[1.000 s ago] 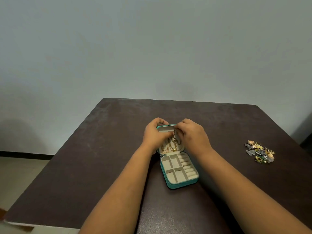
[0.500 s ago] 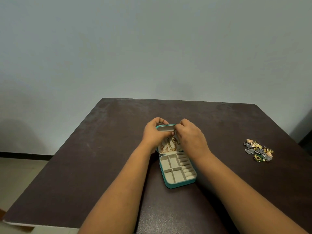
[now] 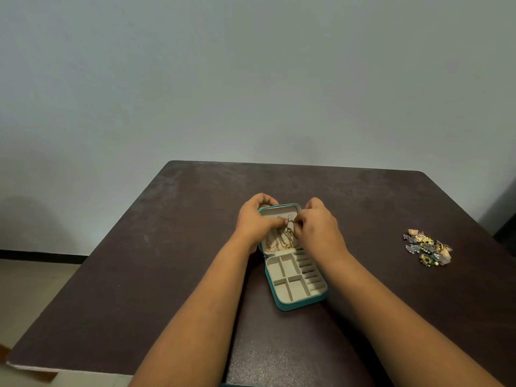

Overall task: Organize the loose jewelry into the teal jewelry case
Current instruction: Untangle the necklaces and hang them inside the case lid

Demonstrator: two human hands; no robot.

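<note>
Now both hands have dropped from the lid's top edge toward its middle: left hand [image 3: 255,223] and right hand [image 3: 317,227] seemingly pinch gold chains [image 3: 280,241] inside the teal jewelry case [image 3: 300,303], table-centre; the loose jewelry [image 3: 427,247] waits at three o'clock.

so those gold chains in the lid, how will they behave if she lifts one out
The gold chains look thin and limp, so one would likely droop from the fingers. They lie overlapped in the teal case lid, so lifting one may drag others. Probably very light.
</note>
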